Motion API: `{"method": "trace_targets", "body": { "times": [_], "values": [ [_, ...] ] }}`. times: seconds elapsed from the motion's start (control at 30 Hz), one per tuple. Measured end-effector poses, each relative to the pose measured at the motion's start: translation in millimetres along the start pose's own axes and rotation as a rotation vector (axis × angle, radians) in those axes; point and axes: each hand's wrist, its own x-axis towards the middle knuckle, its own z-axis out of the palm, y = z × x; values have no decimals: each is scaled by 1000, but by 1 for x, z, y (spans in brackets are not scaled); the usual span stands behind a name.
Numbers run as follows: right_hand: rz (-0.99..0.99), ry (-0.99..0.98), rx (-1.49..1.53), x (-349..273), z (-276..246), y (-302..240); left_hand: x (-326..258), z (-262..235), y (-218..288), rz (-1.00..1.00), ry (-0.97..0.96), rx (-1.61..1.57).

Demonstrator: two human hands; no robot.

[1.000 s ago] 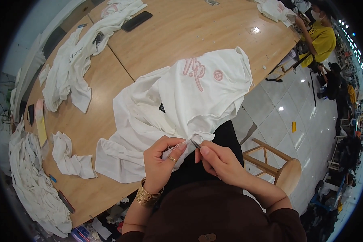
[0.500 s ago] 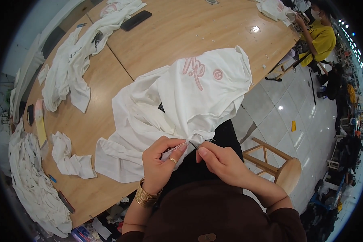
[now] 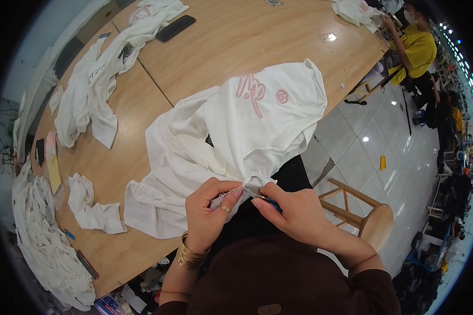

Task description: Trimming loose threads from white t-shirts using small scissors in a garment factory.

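Note:
A white garment with pink lettering is spread across the table's near edge, its closest end hanging over my dark-clothed lap. Pinched between thumb and fingers of my left hand is the edge of this garment, where loose white threads stick out. My right hand is closed round small thread snips with blue showing at the handle. The metal blades point left and meet the cloth edge beside my left fingertips. Whether a thread lies between the blades is too small to tell.
More white garments lie on the wooden table at the left, including a large heap. A dark phone rests at the back. A wooden stool stands at right. A person in yellow handles white cloth at the far right.
My right hand has opened its grip slightly and turned, so more of the snips' blue handle shows. My left hand keeps its pinch on the garment edge.

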Motion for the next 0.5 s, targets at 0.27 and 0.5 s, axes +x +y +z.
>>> {"method": "trace_targets", "body": {
  "times": [0.27,0.5],
  "values": [
    [-4,11,-14,0,-1,1,1,1,4,10,7,10],
    [-21,11,-47,1,-2,0,1,1,3,20,6,-2]
  ]
}}
